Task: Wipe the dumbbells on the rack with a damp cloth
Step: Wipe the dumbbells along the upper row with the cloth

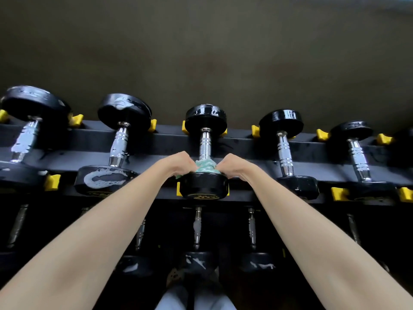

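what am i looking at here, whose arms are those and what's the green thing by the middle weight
There is no machine here. This is a single picture from a camera worn on a person's head, looking forward and down, so the two bare arms are the wearer's own. In front of them is a black rack with yellow cradles holding a row of dumbbells, and a lower row sits beneath. The left hand and right hand both grip a green cloth, bunched at the near end of the middle dumbbell's chrome handle. The second dumbbell from the left shows whitish streaks.
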A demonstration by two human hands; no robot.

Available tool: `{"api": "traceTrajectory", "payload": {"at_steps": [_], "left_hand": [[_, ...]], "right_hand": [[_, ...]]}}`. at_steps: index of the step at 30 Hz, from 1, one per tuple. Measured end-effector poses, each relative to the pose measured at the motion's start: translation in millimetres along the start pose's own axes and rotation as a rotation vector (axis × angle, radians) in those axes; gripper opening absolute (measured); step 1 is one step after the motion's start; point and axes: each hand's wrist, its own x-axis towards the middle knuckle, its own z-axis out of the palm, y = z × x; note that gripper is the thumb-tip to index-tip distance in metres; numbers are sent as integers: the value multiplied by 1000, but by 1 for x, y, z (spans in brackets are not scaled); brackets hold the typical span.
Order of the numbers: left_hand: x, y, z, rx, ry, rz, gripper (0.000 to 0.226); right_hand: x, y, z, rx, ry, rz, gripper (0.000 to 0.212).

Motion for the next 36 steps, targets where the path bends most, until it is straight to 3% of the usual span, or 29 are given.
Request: {"api": "traceTrajectory", "payload": {"at_steps": [5, 16, 22, 24, 29, 31, 34, 36], "left_hand": [[-21, 6, -7, 20, 32, 35, 35], [-62, 6, -10, -99, 103, 220, 47], [-86, 5, -9, -19, 65, 315, 48], [-93, 4, -14, -46, 97, 324, 49], [-104, 18, -28, -262, 156, 327, 40], [-104, 26, -29, -319, 138, 376, 41], [-95, 35, -28, -195, 119, 443, 44], [-84, 37, -28, -106, 96, 440, 41]], "right_hand": [[-20, 0, -4, 185, 37, -2, 38], [-59, -10, 5, 220, 180, -113, 20], [-90, -10, 14, 209, 271, -139, 17], [-105, -8, 8, 270, 216, -89, 6], [-122, -3, -8, 681, 194, -45, 5], [-117, -6, -14, 701, 271, -67, 10], [-101, -1, -22, 685, 428, -73, 19], [-89, 10, -28, 687, 457, -42, 9]]}}
